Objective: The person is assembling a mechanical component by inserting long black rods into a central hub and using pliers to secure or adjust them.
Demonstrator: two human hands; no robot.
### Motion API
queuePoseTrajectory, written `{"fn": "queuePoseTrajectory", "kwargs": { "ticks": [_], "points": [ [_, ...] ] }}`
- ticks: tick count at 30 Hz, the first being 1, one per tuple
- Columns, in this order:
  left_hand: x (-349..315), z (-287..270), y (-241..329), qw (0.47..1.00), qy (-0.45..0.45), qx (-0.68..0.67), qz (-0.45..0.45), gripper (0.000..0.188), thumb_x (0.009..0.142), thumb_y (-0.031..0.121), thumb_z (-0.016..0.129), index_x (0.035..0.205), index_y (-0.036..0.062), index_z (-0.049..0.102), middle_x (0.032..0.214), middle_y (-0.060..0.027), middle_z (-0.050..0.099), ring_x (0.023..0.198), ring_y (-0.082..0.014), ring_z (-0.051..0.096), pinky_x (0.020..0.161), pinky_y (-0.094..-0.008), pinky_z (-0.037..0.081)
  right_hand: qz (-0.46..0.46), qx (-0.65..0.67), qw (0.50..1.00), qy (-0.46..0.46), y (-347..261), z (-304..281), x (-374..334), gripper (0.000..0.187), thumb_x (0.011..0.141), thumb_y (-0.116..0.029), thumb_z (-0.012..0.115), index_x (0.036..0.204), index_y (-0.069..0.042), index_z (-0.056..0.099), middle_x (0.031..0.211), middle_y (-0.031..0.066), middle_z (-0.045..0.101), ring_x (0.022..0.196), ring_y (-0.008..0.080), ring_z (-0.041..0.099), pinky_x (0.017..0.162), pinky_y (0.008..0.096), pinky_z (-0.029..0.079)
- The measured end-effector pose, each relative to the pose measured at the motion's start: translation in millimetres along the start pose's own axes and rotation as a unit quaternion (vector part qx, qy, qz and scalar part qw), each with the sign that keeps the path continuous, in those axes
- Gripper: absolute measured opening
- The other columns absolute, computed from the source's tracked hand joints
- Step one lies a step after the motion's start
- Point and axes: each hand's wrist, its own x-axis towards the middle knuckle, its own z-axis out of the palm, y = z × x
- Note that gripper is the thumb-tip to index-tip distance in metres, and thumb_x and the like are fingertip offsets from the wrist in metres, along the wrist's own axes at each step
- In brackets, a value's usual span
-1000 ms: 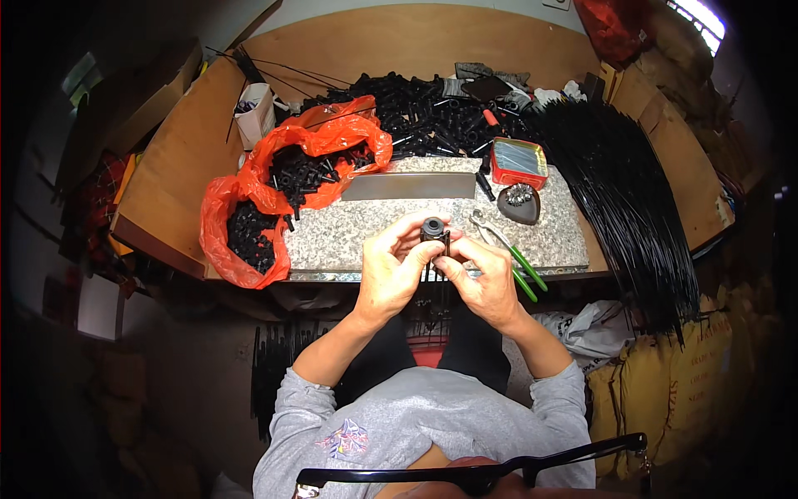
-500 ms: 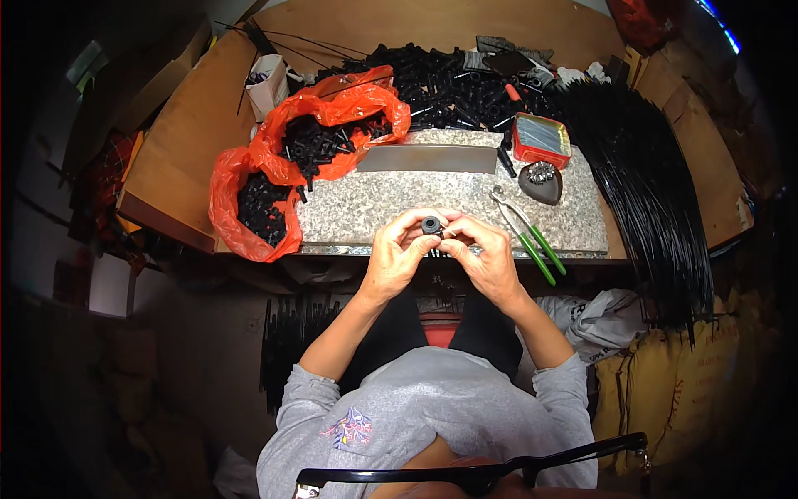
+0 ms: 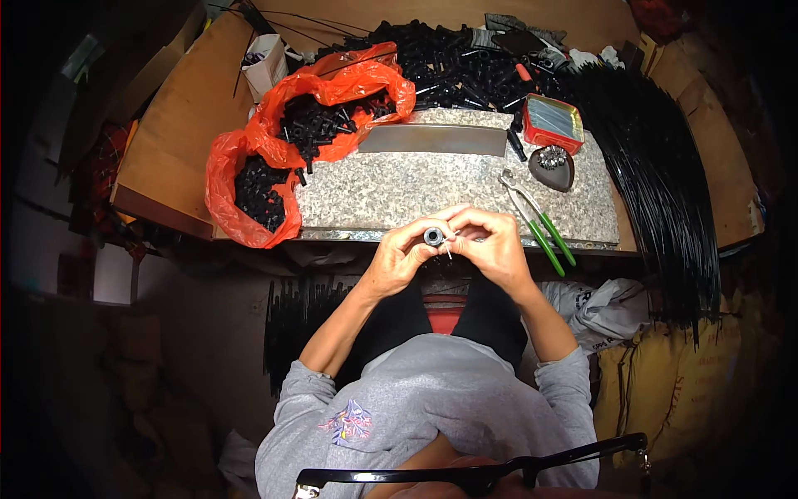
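Note:
My left hand [image 3: 397, 256] grips a small black cylindrical part [image 3: 433, 236], its round end with a central hole turned up. Close against it, my right hand [image 3: 497, 249] pinches a thin pale pin-like piece [image 3: 450, 249] beside the part. Whether that piece touches the part I cannot tell. Both hands are just in front of the stone slab's [image 3: 357, 204] near edge. To their right, pliers with green handles [image 3: 544, 233] lie partly over that edge. Further back a dark dish [image 3: 553, 176] holds small shiny metal bits.
Two red plastic bags [image 3: 218, 179] of black parts stand at the left. A flat metal strip [image 3: 432, 140] lies on the slab, with a red tin [image 3: 573, 143] to its right. Black parts [image 3: 465, 75] are heaped behind. Long black rods [image 3: 665, 183] hang over the right edge.
The black part's hole now faces up more plainly, and a thin pale piece shows at my right fingertips. My hands stay close together. The whole view has shifted slightly.

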Motion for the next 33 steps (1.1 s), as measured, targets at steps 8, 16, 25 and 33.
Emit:
{"fn": "queuePoseTrajectory", "kwargs": {
  "ticks": [8,16,25,33],
  "points": [
    [-8,13,-19,0.994,0.065,0.091,0.018,0.036,0.093,0.038,0.039,0.100,0.0036,0.042,0.079,-0.0033,0.047,0.069,-0.0102,0.045,0.064,-0.0242,0.040,-0.125,-0.254,0.958,0.048,-6,4,-4,0.022,0.066,-0.002,0.069,0.086,-0.001,0.060,0.073,0.0086,0.060,0.062,0.0173,0.060,0.054,0.0275,0.047],
    [-12,13,-23,0.993,0.097,0.072,0.011,0.038,0.092,0.042,0.039,0.098,0.0039,0.041,0.079,-0.0025,0.045,0.065,-0.0089,0.039,0.060,-0.0223,0.037,-0.267,-0.396,0.879,-0.016,-14,5,-4,0.016,0.073,-0.010,0.066,0.081,-0.001,0.056,0.075,0.0097,0.057,0.064,0.0254,0.057,0.058,0.0343,0.047],
    [-15,16,-26,0.987,0.115,0.103,0.040,0.035,0.093,0.038,0.040,0.098,0.0030,0.041,0.077,-0.0035,0.046,0.068,-0.0096,0.042,0.062,-0.0232,0.038,0.298,0.331,0.893,-0.062,5,-2,-13,0.013,0.086,-0.014,0.053,0.086,-0.001,0.056,0.073,0.0009,0.056,0.059,0.0077,0.051,0.051,0.0195,0.040],
    [-10,9,-21,0.982,0.167,0.044,0.070,0.032,0.094,0.035,0.038,0.099,0.0042,0.038,0.074,-0.0029,0.041,0.064,-0.0088,0.037,0.058,-0.0216,0.034,0.013,-0.596,0.791,0.138,32,-68,-28,0.047,0.068,-0.022,0.070,0.104,0.002,0.051,0.094,0.0180,0.049,0.093,0.0339,0.046,0.079,0.0425,0.037]
  ]
}}
